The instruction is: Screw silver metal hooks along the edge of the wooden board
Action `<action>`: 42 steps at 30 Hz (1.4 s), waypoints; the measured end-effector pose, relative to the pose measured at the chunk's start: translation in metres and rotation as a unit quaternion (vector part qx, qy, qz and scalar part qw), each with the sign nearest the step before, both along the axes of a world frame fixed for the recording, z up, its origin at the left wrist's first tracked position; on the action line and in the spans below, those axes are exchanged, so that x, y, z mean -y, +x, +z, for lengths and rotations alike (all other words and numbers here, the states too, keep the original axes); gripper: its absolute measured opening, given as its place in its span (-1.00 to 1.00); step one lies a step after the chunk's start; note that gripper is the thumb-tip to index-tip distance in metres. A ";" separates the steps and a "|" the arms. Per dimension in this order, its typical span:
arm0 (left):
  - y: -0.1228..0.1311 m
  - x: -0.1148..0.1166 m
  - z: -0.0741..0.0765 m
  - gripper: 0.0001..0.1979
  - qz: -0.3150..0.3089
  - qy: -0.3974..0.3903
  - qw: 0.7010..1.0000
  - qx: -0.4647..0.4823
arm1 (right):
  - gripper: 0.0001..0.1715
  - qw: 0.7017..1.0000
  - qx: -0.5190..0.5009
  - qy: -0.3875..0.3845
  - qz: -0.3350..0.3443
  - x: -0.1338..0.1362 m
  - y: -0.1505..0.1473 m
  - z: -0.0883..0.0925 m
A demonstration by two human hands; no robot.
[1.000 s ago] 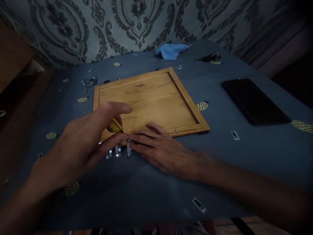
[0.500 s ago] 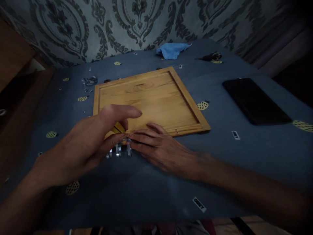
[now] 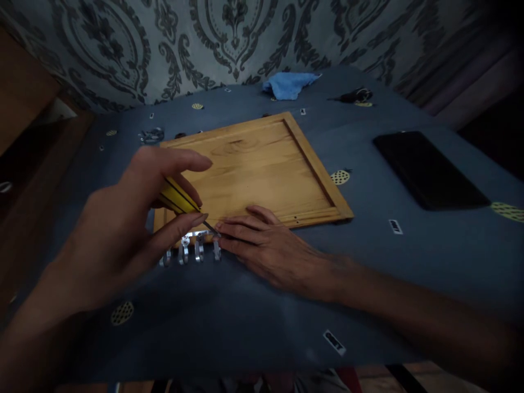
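Dim room; from my remote post I see a dark blue tablecloth (image 3: 262, 333) printed with yellow pineapples, a damask-patterned backdrop (image 3: 235, 33) behind, wooden furniture (image 3: 24, 90) at left; on the cloth, a blue rag (image 3: 289, 86) at the far edge, a dark flat slab (image 3: 429, 170) at right, loose metal pieces (image 3: 152, 135) at far left; a framed wooden panel (image 3: 254, 169) lies mid-table, the hooked metal strip (image 3: 199, 248) along its near edge, left of centre; left hand (image 3: 114, 229) curls round a yellow screwdriver (image 3: 178, 197), its tip at the strip's right end; right hand (image 3: 270, 245) lies low, fingers close together beside that tip, whether pinching anything I cannot tell; against half a second ago, left hand sits further left, baring handle, shaft and more hooks; right hand unchanged
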State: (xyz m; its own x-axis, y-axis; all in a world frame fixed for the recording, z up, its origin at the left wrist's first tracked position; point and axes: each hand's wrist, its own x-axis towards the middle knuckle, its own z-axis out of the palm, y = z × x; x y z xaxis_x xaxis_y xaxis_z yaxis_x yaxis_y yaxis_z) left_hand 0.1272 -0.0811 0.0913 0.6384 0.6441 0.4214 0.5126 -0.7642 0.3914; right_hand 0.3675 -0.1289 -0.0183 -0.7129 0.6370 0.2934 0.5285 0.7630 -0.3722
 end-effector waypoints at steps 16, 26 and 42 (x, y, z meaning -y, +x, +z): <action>0.001 -0.006 -0.006 -0.55 -0.036 0.092 0.992 -0.082 | -0.56 1.000 0.000 0.005 -0.007 0.001 -0.002 0.000; 0.006 -0.002 -0.005 -0.67 -0.054 0.089 0.991 -0.083 | -0.56 1.000 -0.001 0.015 -0.003 0.001 0.000 -0.003; 0.010 -0.003 -0.008 -0.79 -0.073 0.060 0.994 -0.062 | -0.57 1.000 0.000 0.014 -0.007 0.001 -0.001 0.000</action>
